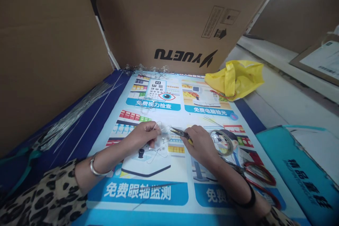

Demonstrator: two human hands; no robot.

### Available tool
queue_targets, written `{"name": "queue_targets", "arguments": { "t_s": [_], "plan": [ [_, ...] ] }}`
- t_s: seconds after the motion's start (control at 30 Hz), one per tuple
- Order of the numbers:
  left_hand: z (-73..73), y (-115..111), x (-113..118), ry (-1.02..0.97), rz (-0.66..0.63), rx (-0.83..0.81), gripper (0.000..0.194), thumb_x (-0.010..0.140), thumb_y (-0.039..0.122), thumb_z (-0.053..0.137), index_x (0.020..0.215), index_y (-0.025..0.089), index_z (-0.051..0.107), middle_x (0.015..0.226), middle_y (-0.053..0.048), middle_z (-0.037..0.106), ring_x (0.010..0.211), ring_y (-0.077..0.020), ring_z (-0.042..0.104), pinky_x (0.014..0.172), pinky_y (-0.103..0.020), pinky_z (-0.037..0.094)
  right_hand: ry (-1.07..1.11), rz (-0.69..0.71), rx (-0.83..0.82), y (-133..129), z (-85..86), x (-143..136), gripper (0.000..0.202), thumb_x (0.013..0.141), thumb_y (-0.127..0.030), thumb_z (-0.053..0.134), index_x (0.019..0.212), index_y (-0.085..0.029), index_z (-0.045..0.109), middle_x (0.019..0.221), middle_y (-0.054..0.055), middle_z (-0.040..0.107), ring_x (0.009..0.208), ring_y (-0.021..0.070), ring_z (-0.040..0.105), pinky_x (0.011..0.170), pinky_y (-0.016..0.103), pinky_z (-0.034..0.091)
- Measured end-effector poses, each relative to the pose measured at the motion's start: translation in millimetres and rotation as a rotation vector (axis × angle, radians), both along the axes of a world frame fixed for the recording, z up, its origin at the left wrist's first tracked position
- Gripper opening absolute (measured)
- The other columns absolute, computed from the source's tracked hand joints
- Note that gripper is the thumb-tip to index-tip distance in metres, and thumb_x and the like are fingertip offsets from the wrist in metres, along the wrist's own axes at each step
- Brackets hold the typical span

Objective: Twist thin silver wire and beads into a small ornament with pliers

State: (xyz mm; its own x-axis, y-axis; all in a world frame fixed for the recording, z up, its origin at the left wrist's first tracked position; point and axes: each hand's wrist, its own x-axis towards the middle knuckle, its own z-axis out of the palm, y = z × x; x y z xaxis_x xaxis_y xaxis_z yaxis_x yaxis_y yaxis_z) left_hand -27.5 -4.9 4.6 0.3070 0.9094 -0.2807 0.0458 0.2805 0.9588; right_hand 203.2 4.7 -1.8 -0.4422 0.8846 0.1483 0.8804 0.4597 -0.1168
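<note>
My left hand point(148, 133) pinches a thin, bent wire piece point(163, 137) with clear beads on it, held over the printed poster. In my right hand point(200, 143) is a pair of pliers point(182, 134) with dark jaws and yellow-black handles, pointing left. The jaw tips are close to the wire loops; whether they touch the wire I cannot tell. Beneath my left hand, more fine wire shows against the poster. A roll of clear tape point(225, 144) and red-handled scissors point(261, 174) lie beside and partly behind my right forearm.
A bundle of straight wires point(79, 113) lies at left near teal-handled scissors point(29, 155). Beaded wire pieces point(148, 70) rest along the poster's far edge. Cardboard walls point(169, 14) stand behind and left. A yellow bag point(238, 77) and a teal box point(296, 169) are at right.
</note>
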Motion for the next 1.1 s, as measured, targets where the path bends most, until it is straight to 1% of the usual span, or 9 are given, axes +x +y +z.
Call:
{"name": "queue_targets", "arguments": {
  "t_s": [0.17,0.27,0.43,0.57,0.67,0.73,0.9,1.0,1.1],
  "plan": [
    [2.1,0,-1,-0.015,0.011,-0.008,0.014,0.076,0.027,0.055,0.068,0.017,0.049,0.052,0.006,0.050,0.042,-0.0060,0.046,0.042,-0.017,0.033,0.010,-0.012,-0.029,1,-0.5,1,0.017,0.084,-0.032,0.048,0.082,-0.018,0.056,0.082,0.006,0.056,0.082,0.0190,0.048,0.071,0.028,0.034],
    [3.0,0,-1,-0.032,0.003,-0.020,0.014,0.076,0.027,0.055,0.068,0.017,0.048,0.052,0.005,0.050,0.042,-0.0061,0.046,0.043,-0.017,0.033,0.035,0.015,-0.061,1,-0.5,1,0.018,0.085,-0.034,0.048,0.081,-0.018,0.055,0.082,0.005,0.055,0.081,0.0185,0.049,0.072,0.028,0.034],
    [3.8,0,-1,-0.018,-0.046,-0.026,0.016,0.075,0.028,0.055,0.067,0.017,0.048,0.048,0.005,0.049,0.042,-0.0065,0.046,0.043,-0.017,0.032,0.067,0.053,-0.079,-1,-1.6,-1,0.018,0.085,-0.034,0.049,0.081,-0.018,0.055,0.082,0.005,0.056,0.082,0.0178,0.050,0.072,0.027,0.034],
    [7.8,0,0,0.043,-0.097,0.005,0.015,0.076,0.029,0.052,0.068,0.017,0.049,0.048,0.005,0.048,0.041,-0.0065,0.045,0.044,-0.017,0.031,0.033,0.058,-0.118,-2,-1.1,0,0.021,0.087,-0.037,0.046,0.082,-0.019,0.056,0.079,0.003,0.058,0.077,0.0161,0.052,0.065,0.025,0.033],
    [12.1,-1,1,0.167,-0.113,0.051,0.016,0.077,0.029,0.049,0.068,0.017,0.049,0.049,0.006,0.045,0.039,-0.0062,0.042,0.042,-0.018,0.030,-0.035,0.042,-0.079,-1,3.8,1,0.022,0.087,-0.037,0.045,0.081,-0.019,0.057,0.077,0.003,0.059,0.074,0.0159,0.053,0.061,0.025,0.031],
    [13.7,-1,2,0.319,-0.110,0.131,0.015,0.078,0.028,0.047,0.067,0.017,0.049,0.050,0.006,0.044,0.041,-0.0073,0.042,0.043,-0.019,0.030,-0.085,0.054,-0.021,-2,8.5,1,0.021,0.086,-0.036,0.047,0.079,-0.019,0.057,0.077,0.003,0.059,0.074,0.0166,0.052,0.061,0.026,0.030],
    [14.8,-5,6,0.771,-0.081,0.514,0.014,0.076,0.021,0.043,0.065,0.018,0.051,0.058,0.003,0.052,0.054,-0.0109,0.045,0.050,-0.022,0.027,-0.154,0.079,0.155,-9,20.7,-2,0.009,0.081,-0.026,0.054,0.078,-0.018,0.059,0.074,0.004,0.058,0.073,0.0175,0.049,0.064,0.028,0.028],
    [17.9,-7,9,0.911,-0.073,0.544,0.015,0.078,0.020,0.041,0.067,0.018,0.050,0.062,0.001,0.055,0.056,-0.0119,0.047,0.051,-0.023,0.026,-0.195,0.089,0.285,-17,28.6,-5,0.009,0.081,-0.018,0.052,0.076,-0.019,0.059,0.071,0.004,0.057,0.070,0.0175,0.047,0.063,0.029,0.026],
    [22.4,-10,12,0.970,-0.074,0.530,0.014,0.078,0.020,0.040,0.067,0.019,0.049,0.065,0.000,0.057,0.058,-0.0131,0.049,0.051,-0.023,0.026,-0.225,0.095,0.334,-24,35.5,-8,0.014,0.083,-0.015,0.048,0.074,-0.019,0.059,0.069,0.004,0.056,0.068,0.0174,0.046,0.061,0.030,0.025]
  ]
}}
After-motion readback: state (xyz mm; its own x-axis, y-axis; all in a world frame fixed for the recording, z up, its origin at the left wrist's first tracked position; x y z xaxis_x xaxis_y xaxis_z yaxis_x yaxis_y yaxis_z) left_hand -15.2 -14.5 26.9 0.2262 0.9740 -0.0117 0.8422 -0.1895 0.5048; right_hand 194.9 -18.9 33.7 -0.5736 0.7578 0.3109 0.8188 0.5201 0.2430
